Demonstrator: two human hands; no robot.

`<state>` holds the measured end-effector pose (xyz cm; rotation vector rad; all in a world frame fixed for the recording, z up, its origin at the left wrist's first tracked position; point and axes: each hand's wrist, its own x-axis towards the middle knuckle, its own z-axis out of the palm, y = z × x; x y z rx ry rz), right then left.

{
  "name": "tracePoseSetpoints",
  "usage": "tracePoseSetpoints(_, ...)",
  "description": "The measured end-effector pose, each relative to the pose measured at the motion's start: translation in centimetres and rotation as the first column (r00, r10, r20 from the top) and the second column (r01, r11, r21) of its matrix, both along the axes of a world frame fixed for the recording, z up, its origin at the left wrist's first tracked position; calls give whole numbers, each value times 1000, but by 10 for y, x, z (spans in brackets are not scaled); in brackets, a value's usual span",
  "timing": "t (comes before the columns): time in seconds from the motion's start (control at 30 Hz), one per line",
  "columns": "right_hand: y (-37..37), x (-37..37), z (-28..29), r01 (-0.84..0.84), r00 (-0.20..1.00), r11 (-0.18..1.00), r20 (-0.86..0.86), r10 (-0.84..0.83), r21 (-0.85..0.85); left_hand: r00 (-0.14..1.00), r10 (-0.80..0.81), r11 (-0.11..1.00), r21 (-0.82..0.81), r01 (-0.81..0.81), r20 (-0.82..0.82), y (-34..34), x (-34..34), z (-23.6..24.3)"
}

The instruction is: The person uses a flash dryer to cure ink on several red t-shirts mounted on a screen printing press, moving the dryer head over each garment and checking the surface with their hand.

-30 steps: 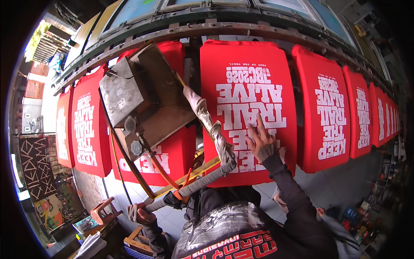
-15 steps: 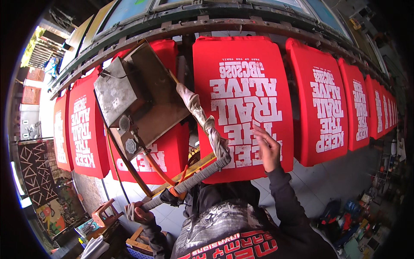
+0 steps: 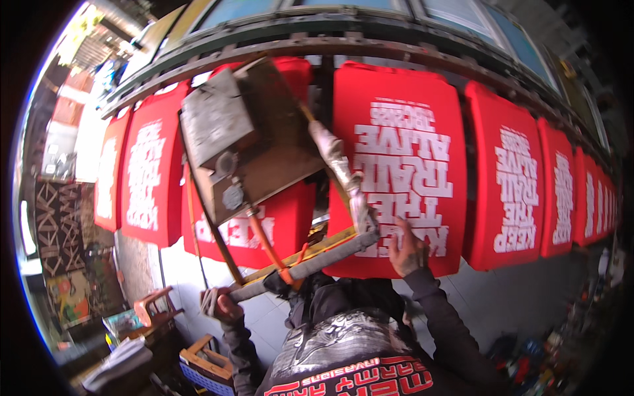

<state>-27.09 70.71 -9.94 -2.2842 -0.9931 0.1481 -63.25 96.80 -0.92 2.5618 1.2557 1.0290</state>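
A flat metal panel with a grey box on top, apparently a flash dryer [image 3: 277, 158], hangs tilted over a red printed shirt [image 3: 277, 231]. Its frame ends near me in a handle bar [image 3: 317, 264] wrapped in grey tape. My left hand [image 3: 229, 308] is closed round the bar's left end. Fingers apart, my right hand [image 3: 408, 254] holds nothing. It is just right of the bar's right end, over the lower part of another red shirt [image 3: 439, 152] with white lettering. I cannot tell whether it touches the cloth.
More red shirts [image 3: 505, 178] lie in a row to left and right. Behind them runs a long metal rail [image 3: 396, 49] with framed screens [image 3: 456, 16] beyond. A wooden stool [image 3: 155, 307] and a blue crate [image 3: 205, 376] stand at lower left. An orange cable [image 3: 264, 244] hangs from the dryer.
The whole view has shifted, so the shirts and the dryer sit further right. My right hand has come lower and nearer to the bar's end. My left hand keeps its grip.
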Motion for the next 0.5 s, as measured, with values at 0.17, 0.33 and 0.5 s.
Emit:
tracePoseSetpoints(0.17, 67, 26, 75, 404, 610, 867, -792, -16, 293, 999, -36, 999, -26, 35, -29, 2, 10, 13)
tracePoseSetpoints(0.33, 130, 39, 107, 42, 519, 983, -844, 132, 179, 991, -74, 997, 13, 75, -115, 3, 13, 25)
tracePoseSetpoints(0.5, 118, 41, 73, -153, 860, 979, -470, 200, 135, 994, -94, 996, -2, 94, -54, -7, 12, 23)
